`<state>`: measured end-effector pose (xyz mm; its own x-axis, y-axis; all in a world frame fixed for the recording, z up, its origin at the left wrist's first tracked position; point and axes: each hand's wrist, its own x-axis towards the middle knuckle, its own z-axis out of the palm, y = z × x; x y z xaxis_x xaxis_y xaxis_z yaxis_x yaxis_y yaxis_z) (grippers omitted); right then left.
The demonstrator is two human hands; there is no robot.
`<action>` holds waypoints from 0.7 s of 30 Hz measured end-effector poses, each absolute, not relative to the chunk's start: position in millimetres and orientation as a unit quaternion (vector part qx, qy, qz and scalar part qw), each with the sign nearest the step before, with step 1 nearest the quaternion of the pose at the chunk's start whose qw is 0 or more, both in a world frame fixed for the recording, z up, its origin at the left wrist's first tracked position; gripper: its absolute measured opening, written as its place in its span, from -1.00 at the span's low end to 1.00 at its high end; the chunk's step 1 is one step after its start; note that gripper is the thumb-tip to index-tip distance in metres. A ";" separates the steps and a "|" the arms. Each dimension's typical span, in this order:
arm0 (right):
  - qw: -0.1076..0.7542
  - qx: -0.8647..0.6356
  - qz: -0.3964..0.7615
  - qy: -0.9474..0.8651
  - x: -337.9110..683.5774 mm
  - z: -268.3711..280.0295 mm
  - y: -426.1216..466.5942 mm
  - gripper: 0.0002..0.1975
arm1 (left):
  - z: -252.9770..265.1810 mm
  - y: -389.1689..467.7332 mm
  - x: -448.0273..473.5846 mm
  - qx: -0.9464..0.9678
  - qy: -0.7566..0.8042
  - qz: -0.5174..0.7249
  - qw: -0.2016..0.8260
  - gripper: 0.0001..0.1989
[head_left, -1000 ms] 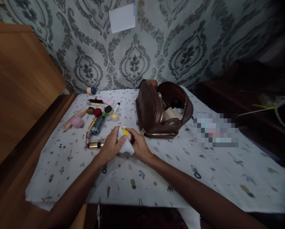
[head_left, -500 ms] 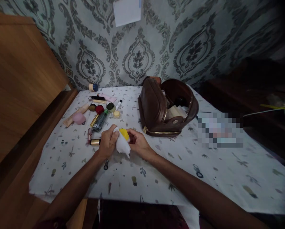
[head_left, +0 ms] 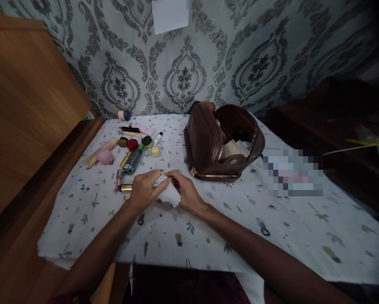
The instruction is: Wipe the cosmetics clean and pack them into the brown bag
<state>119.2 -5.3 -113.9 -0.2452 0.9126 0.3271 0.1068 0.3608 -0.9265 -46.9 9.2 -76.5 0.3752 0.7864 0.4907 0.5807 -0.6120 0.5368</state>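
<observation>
Over the table, my left hand [head_left: 145, 190] is closed on a thin white wipe [head_left: 170, 195], which hangs down between both hands. My right hand [head_left: 187, 193] pinches a small yellow item [head_left: 167, 175], mostly covered by fingers and the wipe; its kind does not show. The wipe presses against the yellow item. Just left of my left hand lie a gold-and-black tube [head_left: 126, 188] and a small pink tube [head_left: 119, 180]. A dark bottle with a green cap [head_left: 134, 160] is a little farther back.
An open brown leather bag [head_left: 203, 143] stands at the back, with pale items inside. Several cosmetics, among them a pink puff-shaped piece [head_left: 105, 156], a red jar [head_left: 132, 145] and a cream-yellow jar [head_left: 155, 151], lie at left. A wooden cabinet [head_left: 27, 97] borders the left side.
My left hand has shifted right with the wipe, its fingers now lying over the yellow item. That item has tilted, so only a thin edge shows.
</observation>
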 end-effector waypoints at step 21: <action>0.523 -0.300 0.694 -0.394 116.6 -109.4 3.0 -0.36 | -105.1 0.6 -26.8 0.590 0.460 0.413 0.519 -0.41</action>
